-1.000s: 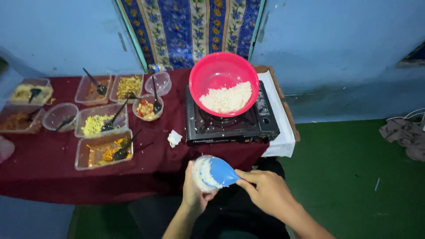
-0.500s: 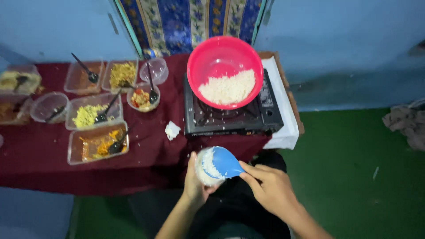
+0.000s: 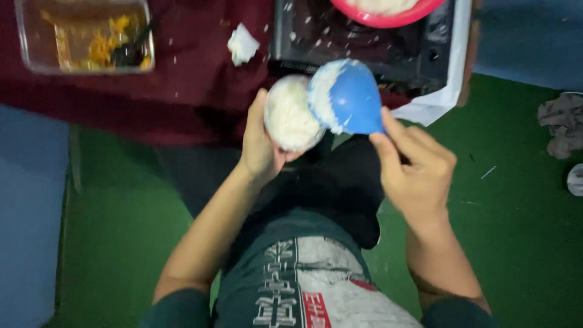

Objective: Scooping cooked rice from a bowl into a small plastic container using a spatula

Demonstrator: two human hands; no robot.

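Note:
My left hand (image 3: 260, 146) cups a round container packed with white rice (image 3: 290, 115), held above my lap. My right hand (image 3: 416, 164) grips a blue scoop-like ladle (image 3: 349, 97) whose rim is coated with rice and rests against the container. Both are held just in front of a black portable stove (image 3: 340, 42) that carries a red bowl of rice (image 3: 388, 11), mostly cut off at the top edge.
A maroon tablecloth (image 3: 182, 79) covers the table. On it sit a clear rectangular tub with yellow food and a spoon (image 3: 85, 33) and a crumpled white tissue (image 3: 243, 44). Green floor lies around me, with grey cloth (image 3: 565, 124) at the right.
The view has dropped and closed in on my hands; most tubs and the bowl have left the frame. The blue ladle has tilted up against the rice container.

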